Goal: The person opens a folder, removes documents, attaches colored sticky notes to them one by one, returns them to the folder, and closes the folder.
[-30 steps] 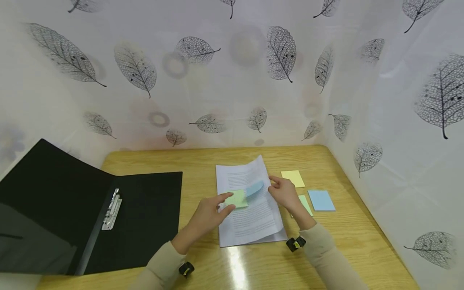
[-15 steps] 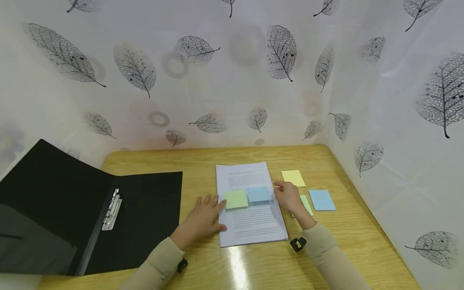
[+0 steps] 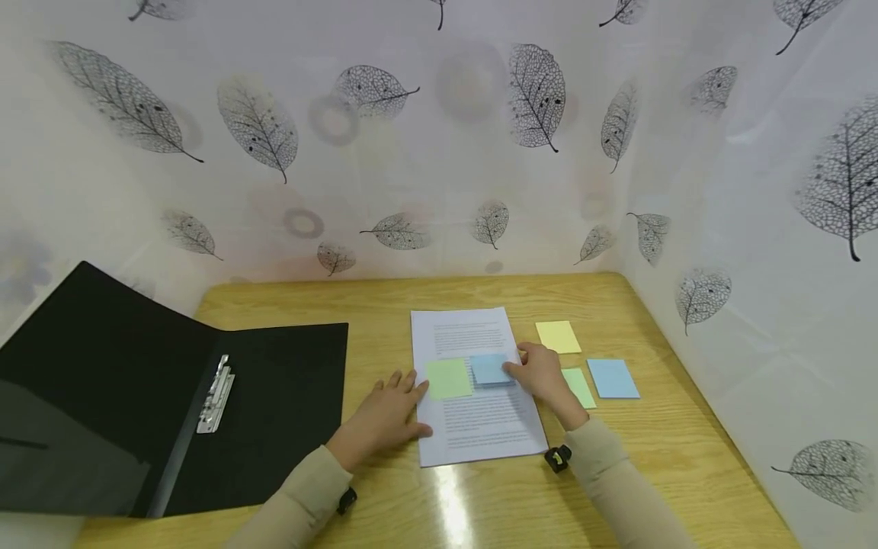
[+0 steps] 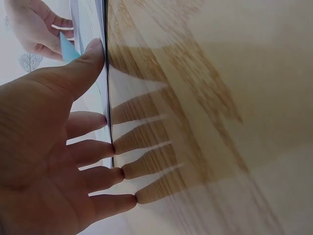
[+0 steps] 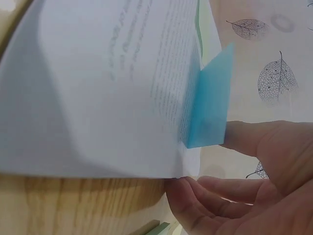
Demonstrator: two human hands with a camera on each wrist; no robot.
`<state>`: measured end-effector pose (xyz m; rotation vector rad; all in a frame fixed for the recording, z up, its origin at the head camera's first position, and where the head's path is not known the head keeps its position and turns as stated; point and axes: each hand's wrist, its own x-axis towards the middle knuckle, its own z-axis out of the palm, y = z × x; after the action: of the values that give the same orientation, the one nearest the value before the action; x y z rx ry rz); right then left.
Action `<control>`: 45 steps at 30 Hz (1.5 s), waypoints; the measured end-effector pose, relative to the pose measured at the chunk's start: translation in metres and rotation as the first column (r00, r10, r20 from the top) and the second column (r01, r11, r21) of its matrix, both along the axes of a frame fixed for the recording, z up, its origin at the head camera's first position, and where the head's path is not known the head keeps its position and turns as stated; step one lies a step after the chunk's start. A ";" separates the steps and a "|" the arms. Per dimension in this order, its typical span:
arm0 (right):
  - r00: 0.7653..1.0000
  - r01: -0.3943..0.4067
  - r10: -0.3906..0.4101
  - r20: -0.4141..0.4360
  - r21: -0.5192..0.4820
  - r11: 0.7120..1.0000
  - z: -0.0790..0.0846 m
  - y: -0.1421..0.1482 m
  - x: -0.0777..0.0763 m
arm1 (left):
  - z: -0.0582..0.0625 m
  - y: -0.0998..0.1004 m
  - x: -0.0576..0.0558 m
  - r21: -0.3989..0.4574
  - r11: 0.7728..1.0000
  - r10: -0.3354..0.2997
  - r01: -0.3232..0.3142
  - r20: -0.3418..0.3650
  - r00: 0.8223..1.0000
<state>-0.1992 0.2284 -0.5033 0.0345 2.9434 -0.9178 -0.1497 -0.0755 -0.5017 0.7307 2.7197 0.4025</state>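
A stack of printed paper (image 3: 480,427) lies on the table with a green sticky note (image 3: 449,378) and a blue sticky note (image 3: 490,369) side by side on its top page. Along the stack's left edge rests my left hand (image 3: 386,415), fingers spread and fairly straight, thumb over the lower edge. My right hand (image 3: 545,375) is at the right edge. In the right wrist view its thumb (image 5: 244,138) touches the upraised blue note, while the fingertips (image 5: 180,188) stay at the page edge, with a gap between thumb and fingers.
An open black folder (image 3: 288,412) with a metal clip (image 3: 216,396) lies to the left. Right of the stack are loose sticky pads: yellow (image 3: 559,337), blue (image 3: 613,379), and green (image 3: 579,387), partly behind my right hand. A leaf-patterned curtain (image 3: 439,152) encloses the table's back and sides.
The top page, lifted at its right side a second ago, now lies flat. My left hand left the green note for the stack's left edge. My right thumb moved left onto the blue note.
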 end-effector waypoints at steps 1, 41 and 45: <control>1.000 0.003 -0.003 0.003 0.000 1.000 0.000 0.000 0.000 | -0.001 0.000 0.000 -0.001 1.000 0.002 -0.002 0.003 1.000; 0.985 0.039 0.007 0.172 -0.261 0.965 0.004 0.009 -0.001 | -0.009 0.000 -0.003 -0.017 1.000 -0.005 0.005 -0.032 0.999; 0.980 0.025 0.060 0.189 -0.419 0.908 -0.001 0.019 0.000 | -0.010 0.000 -0.003 -0.018 1.000 -0.008 0.008 -0.034 0.999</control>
<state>-0.1988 0.2471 -0.5040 0.0740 2.5032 -1.4325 -0.1529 -0.0760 -0.5113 0.7501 2.7480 0.3671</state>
